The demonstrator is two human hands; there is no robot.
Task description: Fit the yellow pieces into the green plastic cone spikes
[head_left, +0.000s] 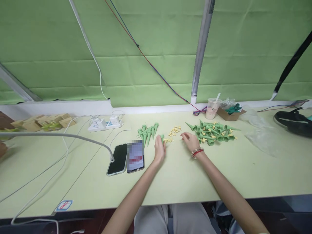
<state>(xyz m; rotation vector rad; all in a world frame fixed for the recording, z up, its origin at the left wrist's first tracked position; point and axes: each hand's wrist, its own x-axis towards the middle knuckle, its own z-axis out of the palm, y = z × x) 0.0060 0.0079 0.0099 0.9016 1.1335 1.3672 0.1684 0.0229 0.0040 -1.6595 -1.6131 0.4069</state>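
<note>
Worktop (185, 175) first: we see a broad pale green surface running the full width of the view, with its near edge just in front of our lap and a green fabric screen (156, 65) rising along its far edge. Bare room lies between our forearms and the near edge; the crowding is all farther out.

To our right front sits the loose heap of green plastic cone spikes with small yellow pieces among them (213, 132), the spikes lying flat and pointing every way. To our left front stands a tidy cluster of upright green plastic cones (147, 131), points down the view. Between the two lie scattered small yellow plastic clips (175, 130).

Our left hand (159, 152) rests on the worktop with fingers curled around a single green plastic cone (162, 138), its long axis running away from us, with a yellow clip (168, 140) just beside it. Our right hand (191, 141), wearing a red bead bracelet (197, 151), lies loosely open, fingertips near the yellow clips; we cannot tell whether it pinches one. It is the nearer hand to the heap.

Two dark smartphones (126, 158) lie side by side left of our left hand.
</note>
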